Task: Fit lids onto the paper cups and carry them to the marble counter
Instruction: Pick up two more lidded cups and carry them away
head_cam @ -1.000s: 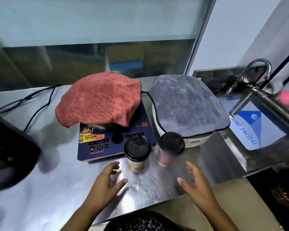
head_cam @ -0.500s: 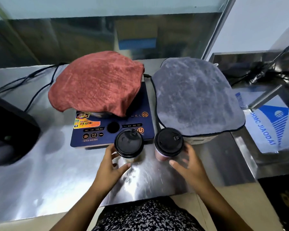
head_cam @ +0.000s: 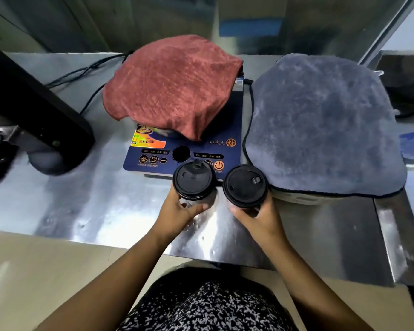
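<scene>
Two paper cups with black lids stand side by side near the front of the steel counter (head_cam: 101, 201). My left hand (head_cam: 181, 211) grips the left cup (head_cam: 193, 180) from below the lid, thumb and fingers wrapped round its wall. My right hand (head_cam: 258, 217) grips the right cup (head_cam: 245, 186) the same way. The black lids hide most of both cup walls. Whether the cups still touch the counter is unclear.
Behind the cups sits a blue induction cooker (head_cam: 184, 156) with a pot under a red cloth (head_cam: 170, 87). To its right a grey cloth (head_cam: 320, 125) covers an appliance. A black machine (head_cam: 31, 111) stands at the left, with cables behind. The counter's front edge runs just below my wrists.
Both hands moved forward from the counter front and closed round the two cups. The camera view tilted further down.
</scene>
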A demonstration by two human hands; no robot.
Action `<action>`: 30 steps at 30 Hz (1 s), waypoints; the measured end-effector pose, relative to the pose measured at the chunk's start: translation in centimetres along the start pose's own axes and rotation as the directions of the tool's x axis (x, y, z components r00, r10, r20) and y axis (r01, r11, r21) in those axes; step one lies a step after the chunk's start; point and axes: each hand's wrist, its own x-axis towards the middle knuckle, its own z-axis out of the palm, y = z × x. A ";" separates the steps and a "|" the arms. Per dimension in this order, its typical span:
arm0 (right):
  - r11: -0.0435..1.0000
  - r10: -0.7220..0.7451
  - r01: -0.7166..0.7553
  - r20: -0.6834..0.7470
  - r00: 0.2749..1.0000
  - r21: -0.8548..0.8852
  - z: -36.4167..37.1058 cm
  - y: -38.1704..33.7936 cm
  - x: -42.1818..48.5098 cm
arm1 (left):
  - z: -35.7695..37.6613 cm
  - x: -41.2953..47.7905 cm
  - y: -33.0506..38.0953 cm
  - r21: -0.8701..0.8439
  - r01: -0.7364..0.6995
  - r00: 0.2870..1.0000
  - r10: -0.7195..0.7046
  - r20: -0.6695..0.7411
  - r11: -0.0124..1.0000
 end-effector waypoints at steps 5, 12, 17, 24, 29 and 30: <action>0.999 -0.014 0.017 0.119 0.993 -0.030 0.9 -0.5 -0.1 | -1.7 -3.5 -0.1 -0.005 0.011 0.990 -0.012 -0.140 1.000; 0.990 -0.059 0.100 0.368 0.928 -0.095 5.0 -1.9 -0.9 | -7.5 -11.5 -3.0 -0.075 0.066 0.903 -0.092 -0.420 0.995; 0.982 -0.073 0.156 0.548 0.833 -0.106 10.8 -4.2 -2.3 | -12.1 -18.2 -5.4 -0.164 0.055 0.776 -0.145 -0.613 0.985; 0.960 -0.147 0.274 0.721 0.677 -0.062 22.0 -8.2 -9.3 | -19.1 -29.0 -10.3 -0.279 0.020 0.581 -0.238 -0.778 0.960; 0.948 -0.138 0.316 0.855 0.499 -0.031 30.2 -10.4 -16.8 | -24.2 -39.0 -15.0 -0.342 -0.006 0.450 -0.303 -0.840 0.940; 0.948 -0.135 0.319 0.873 0.469 -0.024 31.7 -10.7 -18.0 | -25.0 -40.6 -15.7 -0.356 -0.001 0.429 -0.321 -0.844 0.934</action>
